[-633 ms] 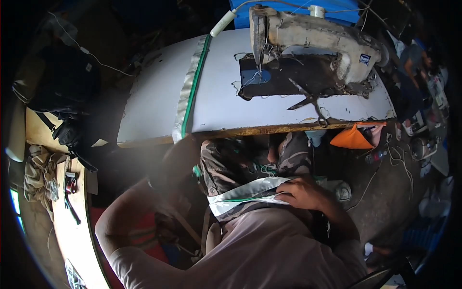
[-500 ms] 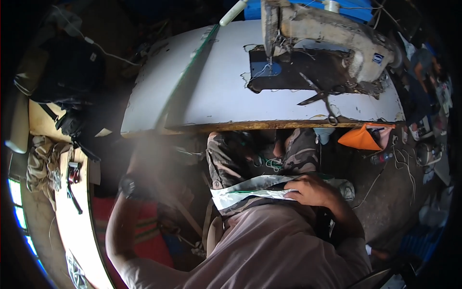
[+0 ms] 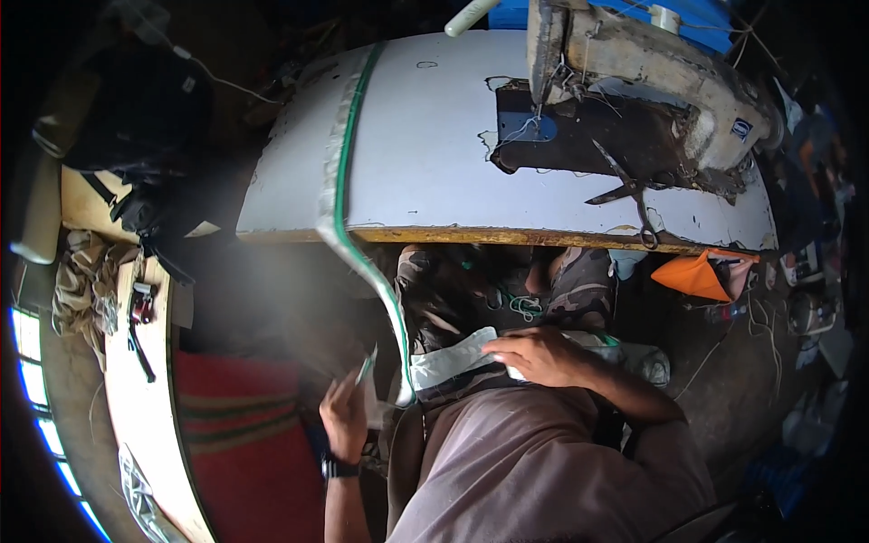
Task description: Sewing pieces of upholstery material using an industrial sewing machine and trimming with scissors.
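A long white fabric strip with a green edge runs down across the white table and hangs over its front edge to my lap. My left hand is beside my left thigh, fingers curled and slightly blurred, with a pale green-edged piece of the strip between them. My right hand lies over my lap, its fingers pressed together on a pale, patterned section of the strip. More pale fabric lies to the right of that wrist.
An old sewing machine stands at the table's right, with dark scissors before it. An orange pouch hangs below the right edge. A wooden bench and red striped cloth are at left.
My left hand has come back from near the table edge to beside my thigh. The strip, formerly taut and slanting, now lies slack. My right hand has shifted left along the fabric.
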Action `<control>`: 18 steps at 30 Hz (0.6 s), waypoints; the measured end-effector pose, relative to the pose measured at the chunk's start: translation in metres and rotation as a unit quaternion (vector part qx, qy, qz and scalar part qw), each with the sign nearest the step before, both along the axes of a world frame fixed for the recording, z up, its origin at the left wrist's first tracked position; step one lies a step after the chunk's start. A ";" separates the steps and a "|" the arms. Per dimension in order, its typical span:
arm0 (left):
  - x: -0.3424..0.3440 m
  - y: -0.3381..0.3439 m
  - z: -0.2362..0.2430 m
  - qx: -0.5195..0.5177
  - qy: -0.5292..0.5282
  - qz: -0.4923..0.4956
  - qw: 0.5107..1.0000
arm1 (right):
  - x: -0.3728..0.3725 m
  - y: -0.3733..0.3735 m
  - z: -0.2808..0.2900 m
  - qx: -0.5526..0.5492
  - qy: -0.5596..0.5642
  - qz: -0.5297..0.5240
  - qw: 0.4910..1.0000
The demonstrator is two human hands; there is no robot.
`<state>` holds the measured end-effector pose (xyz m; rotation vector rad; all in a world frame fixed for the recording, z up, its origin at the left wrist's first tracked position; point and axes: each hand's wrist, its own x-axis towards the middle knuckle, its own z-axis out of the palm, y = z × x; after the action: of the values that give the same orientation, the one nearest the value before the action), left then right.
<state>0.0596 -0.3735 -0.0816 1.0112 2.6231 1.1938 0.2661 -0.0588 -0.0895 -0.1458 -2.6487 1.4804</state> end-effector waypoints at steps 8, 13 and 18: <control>0.044 0.170 0.029 0.123 0.260 -0.259 0.922 | -0.015 -0.023 0.053 -0.253 0.019 -0.239 0.937; 0.047 0.190 0.032 0.171 -0.165 -0.374 0.896 | 0.013 -0.003 0.021 0.059 0.242 -0.199 0.948; 0.019 0.217 0.039 -0.010 -0.441 -0.482 0.757 | 0.026 0.021 0.037 -0.130 0.096 -0.121 0.979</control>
<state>0.0782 -0.1564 -0.0423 1.1379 1.0983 0.9541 0.2923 -0.0382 -0.0520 -0.3152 -2.1925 1.6554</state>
